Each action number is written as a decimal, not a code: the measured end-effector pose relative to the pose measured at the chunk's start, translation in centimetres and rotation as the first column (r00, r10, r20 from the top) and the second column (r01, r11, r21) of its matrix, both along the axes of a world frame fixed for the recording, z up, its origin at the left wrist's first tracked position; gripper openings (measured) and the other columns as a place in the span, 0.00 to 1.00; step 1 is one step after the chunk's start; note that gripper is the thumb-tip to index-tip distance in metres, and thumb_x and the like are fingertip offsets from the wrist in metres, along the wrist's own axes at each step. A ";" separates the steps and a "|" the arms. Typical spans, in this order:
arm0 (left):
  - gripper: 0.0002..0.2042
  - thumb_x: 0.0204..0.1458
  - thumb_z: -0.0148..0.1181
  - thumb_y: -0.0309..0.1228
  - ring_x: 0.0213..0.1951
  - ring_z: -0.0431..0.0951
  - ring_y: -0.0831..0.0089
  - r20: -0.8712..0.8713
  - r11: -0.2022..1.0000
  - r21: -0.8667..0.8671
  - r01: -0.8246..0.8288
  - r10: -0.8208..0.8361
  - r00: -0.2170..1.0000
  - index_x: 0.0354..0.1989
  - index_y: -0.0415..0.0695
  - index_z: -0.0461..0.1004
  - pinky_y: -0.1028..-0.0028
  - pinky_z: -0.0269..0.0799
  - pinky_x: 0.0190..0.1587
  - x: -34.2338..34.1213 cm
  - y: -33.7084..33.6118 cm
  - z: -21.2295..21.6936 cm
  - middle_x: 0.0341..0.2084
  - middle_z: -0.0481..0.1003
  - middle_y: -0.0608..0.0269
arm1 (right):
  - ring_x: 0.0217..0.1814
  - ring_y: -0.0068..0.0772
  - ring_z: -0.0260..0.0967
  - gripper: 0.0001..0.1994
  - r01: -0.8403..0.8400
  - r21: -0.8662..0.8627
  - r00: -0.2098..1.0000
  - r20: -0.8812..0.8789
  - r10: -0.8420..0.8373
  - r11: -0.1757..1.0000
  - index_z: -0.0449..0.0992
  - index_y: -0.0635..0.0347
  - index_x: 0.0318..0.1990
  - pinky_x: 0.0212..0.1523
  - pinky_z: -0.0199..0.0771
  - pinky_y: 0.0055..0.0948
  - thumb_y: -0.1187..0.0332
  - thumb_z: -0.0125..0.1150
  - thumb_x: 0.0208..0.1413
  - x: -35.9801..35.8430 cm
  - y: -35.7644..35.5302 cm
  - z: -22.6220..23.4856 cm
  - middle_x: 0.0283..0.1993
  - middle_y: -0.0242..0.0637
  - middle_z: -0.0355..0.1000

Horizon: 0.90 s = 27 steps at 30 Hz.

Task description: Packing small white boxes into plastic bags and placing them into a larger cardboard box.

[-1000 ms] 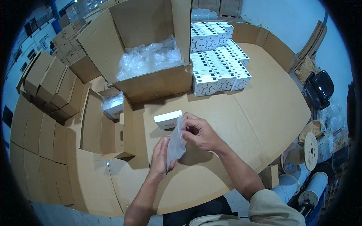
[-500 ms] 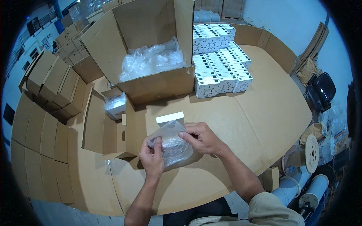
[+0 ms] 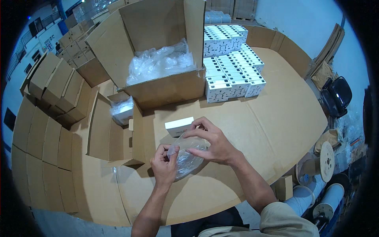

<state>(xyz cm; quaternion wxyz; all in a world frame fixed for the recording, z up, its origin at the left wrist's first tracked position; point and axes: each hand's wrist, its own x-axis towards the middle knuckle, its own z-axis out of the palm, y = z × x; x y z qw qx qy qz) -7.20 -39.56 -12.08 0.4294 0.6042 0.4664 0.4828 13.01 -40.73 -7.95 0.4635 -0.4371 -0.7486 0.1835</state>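
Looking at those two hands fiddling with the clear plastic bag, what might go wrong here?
The clear plastic bag looks thin and slippery; pinched between the left hand and right hand, it might tear or slip out. The small white box lies right beside the right hand's fingers, so a careless move could knock it aside. The stacked white boxes reach close to the table edge, so a bump might topple some.

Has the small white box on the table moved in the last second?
No. The small white box still lies just below the big open carton's front wall; only the hands and clear bag shifted.
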 end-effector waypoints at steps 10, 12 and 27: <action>0.20 0.66 0.58 0.41 0.23 0.62 0.83 -0.074 0.994 0.107 0.010 -0.002 0.997 0.26 0.38 0.70 0.75 0.60 0.24 -0.8 0.7 -1.4 0.16 0.65 0.71 | 0.45 0.33 0.72 0.11 0.049 -0.152 0.998 0.058 -0.040 0.987 0.79 0.60 0.39 0.43 0.75 0.32 0.72 0.74 0.49 0.5 -0.1 -0.3 0.45 0.37 0.69; 0.23 0.68 0.53 0.44 0.24 0.62 0.81 -0.053 0.999 0.045 0.003 -0.001 0.999 0.26 0.37 0.67 0.73 0.60 0.25 -0.8 0.7 -1.4 0.16 0.63 0.69 | 0.44 0.33 0.72 0.10 0.029 -0.122 0.997 0.080 -0.019 0.992 0.78 0.60 0.37 0.42 0.75 0.32 0.73 0.73 0.50 0.6 -0.1 -0.4 0.44 0.37 0.69; 0.36 0.65 0.39 0.65 0.26 0.63 0.81 -0.027 0.999 0.032 -0.010 0.011 1.000 0.28 0.37 0.67 0.74 0.62 0.29 -1.4 1.1 -2.1 0.20 0.65 0.71 | 0.45 0.31 0.68 0.09 0.007 -0.155 0.970 -0.237 -0.044 0.988 0.73 0.60 0.37 0.42 0.70 0.30 0.73 0.69 0.52 1.6 -0.2 0.7 0.46 0.36 0.69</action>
